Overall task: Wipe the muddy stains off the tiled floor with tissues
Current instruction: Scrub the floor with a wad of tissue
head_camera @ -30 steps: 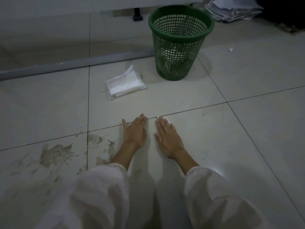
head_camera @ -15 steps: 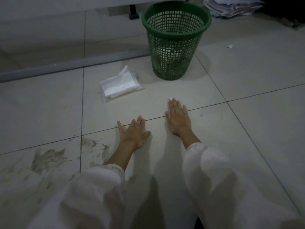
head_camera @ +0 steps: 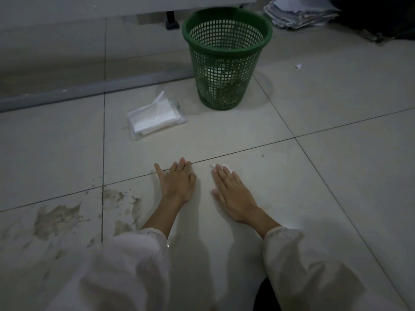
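- Our right hand (head_camera: 233, 194) lies flat on the tiled floor (head_camera: 336, 176), fingers straight and together, pressing a white tissue (head_camera: 221, 166) whose edge peeks out past the fingertips.
- Our left hand (head_camera: 178, 181) also rests palm-down on the floor, fingers spread and relaxed, holding nothing; its fingertips reach the grout line running across the tiles.
- The two hands sit side by side, near each other but apart.
- The muddy stains (head_camera: 58, 218) spread over the tiles beside our left forearm, toward the near left part of the floor, on both sides of a grout line; neither hand touches them.
- A tissue pack (head_camera: 155, 118), one sheet sticking up, lies on the floor beyond our hands.
- A green mesh wastebasket (head_camera: 226, 57) stands upright just beyond and to the right of the pack, with crumpled white material visible through its mesh.
- White sleeves (head_camera: 125, 270) cover both forearms.
- A stack of papers (head_camera: 301, 13) sits at the far right.
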